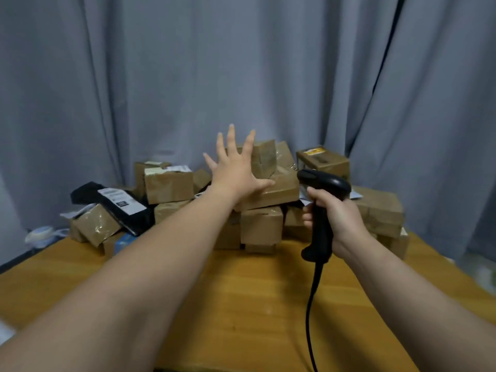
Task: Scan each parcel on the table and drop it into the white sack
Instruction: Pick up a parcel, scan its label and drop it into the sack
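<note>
Lots of boxes (261,228) wait in a pile mid-frame on the table (241,304), so most of your job looks left: your left hand (236,173) is spread wide by the top box (281,190), holding nothing, your right hand (341,216) grips the scanner (324,183), and no sack shows.

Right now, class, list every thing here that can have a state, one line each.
Left hand: open, fingers spread, over the cardboard parcels.
Right hand: gripping the scanner.
Scanner: held upright, head toward the parcels.
Cable: hanging slack.
Cardboard parcels: taped shut, piled on the table.
Black mailer: lying tilted, label up.
Curtain: drawn shut.
</note>
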{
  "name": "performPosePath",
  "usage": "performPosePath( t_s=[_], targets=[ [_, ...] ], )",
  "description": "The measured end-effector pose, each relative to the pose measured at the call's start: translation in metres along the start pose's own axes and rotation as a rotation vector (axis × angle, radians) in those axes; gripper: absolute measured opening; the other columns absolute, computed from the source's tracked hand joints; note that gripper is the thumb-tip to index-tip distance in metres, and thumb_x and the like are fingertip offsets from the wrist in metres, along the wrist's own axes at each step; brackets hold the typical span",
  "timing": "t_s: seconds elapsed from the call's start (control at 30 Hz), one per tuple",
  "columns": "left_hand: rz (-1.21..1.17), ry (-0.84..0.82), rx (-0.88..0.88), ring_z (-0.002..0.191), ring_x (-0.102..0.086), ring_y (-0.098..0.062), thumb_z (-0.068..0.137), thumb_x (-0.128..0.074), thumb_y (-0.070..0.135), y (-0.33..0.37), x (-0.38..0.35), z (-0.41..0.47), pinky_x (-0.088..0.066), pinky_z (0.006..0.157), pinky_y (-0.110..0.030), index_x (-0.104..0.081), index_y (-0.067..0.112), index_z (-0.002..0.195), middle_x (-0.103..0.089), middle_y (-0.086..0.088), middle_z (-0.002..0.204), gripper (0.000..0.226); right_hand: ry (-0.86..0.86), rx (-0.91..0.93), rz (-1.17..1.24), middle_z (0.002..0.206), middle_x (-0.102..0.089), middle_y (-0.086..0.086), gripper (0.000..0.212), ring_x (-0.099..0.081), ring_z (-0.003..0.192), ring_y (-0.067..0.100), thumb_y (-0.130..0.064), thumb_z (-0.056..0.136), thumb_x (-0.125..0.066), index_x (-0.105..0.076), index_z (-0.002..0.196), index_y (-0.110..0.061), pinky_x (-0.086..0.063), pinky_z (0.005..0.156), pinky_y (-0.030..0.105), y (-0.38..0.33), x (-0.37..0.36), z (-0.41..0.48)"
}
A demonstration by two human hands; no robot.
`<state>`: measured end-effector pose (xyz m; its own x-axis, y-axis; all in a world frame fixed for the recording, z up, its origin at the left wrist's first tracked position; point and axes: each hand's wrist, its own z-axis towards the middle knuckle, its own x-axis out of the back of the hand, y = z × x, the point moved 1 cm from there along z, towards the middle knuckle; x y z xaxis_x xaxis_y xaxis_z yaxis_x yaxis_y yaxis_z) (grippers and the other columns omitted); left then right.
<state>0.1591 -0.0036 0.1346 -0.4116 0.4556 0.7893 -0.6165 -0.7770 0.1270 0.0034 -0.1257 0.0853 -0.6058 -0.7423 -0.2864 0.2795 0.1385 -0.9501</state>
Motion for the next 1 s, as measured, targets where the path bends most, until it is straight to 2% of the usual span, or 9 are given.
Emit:
performPosePath(
  t_s=[0.13, 0.23, 0.3, 0.43, 0.5, 0.57, 0.67, 0.8, 1.0],
  targets=[
    [0.448, 0.050, -0.234, 0.147, 0.004, -0.039, 0.076, -0.066, 0.062, 0.006, -0.020, 0.024, 0.002, 0.108, -0.070, 0.020, 0.035, 0.149, 0.014, -0.015, 0.159, 0.116, 0.029, -0.032, 0.018, 0.069, -0.065, 0.010, 0.020, -0.062, 0.056, 0.019, -0.023, 0.086, -0.071, -0.065, 0.090, -0.005, -0.053, 0.052, 0.026, 0.002, 0.013, 0.017],
    [0.529, 0.065, -0.264, 0.142, -0.016, -0.039, 0.089, -0.060, 0.041, 0.004, -0.030, 0.029, -0.008, 0.114, -0.062, 0.016, 0.032, 0.150, -0.006, -0.021, 0.157, 0.098, 0.030, -0.065, 0.056, 0.071, -0.065, 0.010, 0.023, -0.062, 0.057, 0.019, -0.022, 0.085, -0.071, -0.064, 0.097, -0.003, -0.052, 0.054, 0.028, 0.007, 0.024, 0.022],
    [0.528, 0.172, -0.332, 0.136, -0.022, -0.037, 0.088, -0.061, 0.037, 0.003, -0.030, 0.027, -0.014, 0.113, -0.055, 0.008, 0.030, 0.151, -0.016, -0.018, 0.150, 0.094, 0.016, -0.071, 0.066, 0.073, -0.065, 0.010, 0.027, -0.062, 0.060, 0.020, -0.022, 0.085, -0.071, -0.064, 0.102, -0.003, -0.051, 0.055, 0.028, 0.009, 0.030, 0.022],
    [0.274, 0.620, -0.597, 0.122, -0.031, -0.033, 0.068, -0.076, 0.032, -0.005, -0.013, 0.000, -0.022, 0.106, -0.053, -0.013, 0.026, 0.147, -0.027, -0.013, 0.131, 0.102, -0.012, -0.042, 0.110, 0.073, -0.067, 0.009, 0.024, -0.064, 0.062, 0.019, -0.021, 0.085, -0.071, -0.064, 0.099, -0.003, -0.052, 0.058, 0.028, 0.006, 0.035, 0.017],
    [0.124, 0.643, -0.687, 0.123, -0.032, -0.032, 0.067, -0.075, 0.038, -0.010, -0.002, -0.028, -0.028, 0.106, -0.054, -0.012, 0.026, 0.145, -0.027, -0.011, 0.133, 0.101, -0.029, -0.021, 0.147, 0.073, -0.067, 0.008, 0.020, -0.065, 0.062, 0.017, -0.021, 0.085, -0.070, -0.065, 0.095, -0.004, -0.053, 0.058, 0.027, 0.008, 0.037, 0.011],
    [-0.274, 0.427, -0.529, 0.124, -0.037, -0.027, 0.065, -0.071, 0.050, -0.010, 0.013, -0.063, -0.034, 0.105, -0.053, -0.019, 0.033, 0.141, -0.030, -0.007, 0.135, 0.094, -0.040, -0.008, 0.224, 0.075, -0.067, 0.006, 0.014, -0.066, 0.067, 0.017, -0.018, 0.085, -0.070, -0.066, 0.092, -0.006, -0.056, 0.060, 0.028, 0.012, 0.039, 0.003],
    [-0.891, 0.057, -0.001, 0.121, -0.048, -0.017, 0.058, -0.068, 0.064, -0.021, 0.014, -0.110, -0.042, 0.104, -0.044, -0.041, 0.046, 0.119, -0.048, 0.002, 0.131, 0.069, -0.046, -0.004, 0.334, 0.084, -0.073, 0.005, 0.011, -0.071, 0.083, 0.017, -0.013, 0.080, -0.071, -0.068, 0.090, -0.009, -0.060, 0.076, 0.036, 0.024, 0.041, -0.017],
    [-1.108, -0.082, 0.305, 0.110, -0.059, -0.018, 0.053, -0.067, 0.067, -0.033, -0.004, -0.156, -0.048, 0.098, -0.046, -0.049, 0.037, 0.108, -0.059, 0.001, 0.117, 0.066, -0.093, -0.036, 0.269, 0.087, -0.074, 0.002, 0.024, -0.071, 0.086, 0.017, -0.016, 0.071, -0.074, -0.070, 0.093, -0.011, -0.055, 0.073, 0.032, 0.049, 0.039, -0.053],
    [-1.133, -0.200, 0.534, 0.114, -0.055, -0.019, 0.063, -0.063, 0.076, -0.032, -0.010, -0.194, -0.046, 0.098, -0.039, -0.039, 0.020, 0.134, -0.054, -0.002, 0.130, 0.094, -0.170, -0.168, 0.107, 0.094, -0.076, 0.001, 0.030, -0.069, 0.094, 0.019, -0.011, 0.080, -0.073, -0.066, 0.109, -0.015, -0.056, 0.082, 0.040, 0.093, 0.030, -0.096]
  ],
)
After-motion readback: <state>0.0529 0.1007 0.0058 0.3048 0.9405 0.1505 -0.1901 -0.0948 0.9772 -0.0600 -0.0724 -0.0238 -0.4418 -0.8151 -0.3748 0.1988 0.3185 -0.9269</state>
